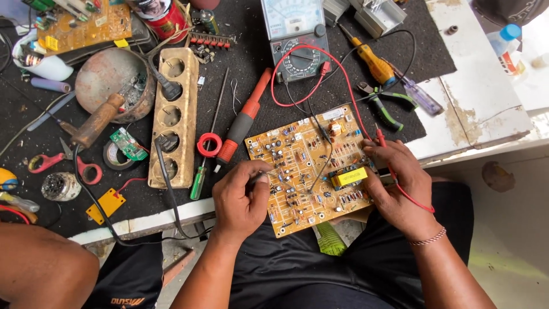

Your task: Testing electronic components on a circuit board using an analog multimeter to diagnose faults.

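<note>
2 hands (240,197) (394,183) on circuit board (311,169)

Yellow circuit board (309,171) tilted, apparently on lap.

circuit board (309,169): matt tan laminate | mat (251,74): rough black cloth | power strip (173,117): grimy plastic

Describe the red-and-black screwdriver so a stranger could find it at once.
Start at the yellow circuit board under both hands. Just left of it, on the black mat, the screwdriver lies diagonally. Unlike the green-handled screwdriver beside it, its handle is red with a black grip.
</note>
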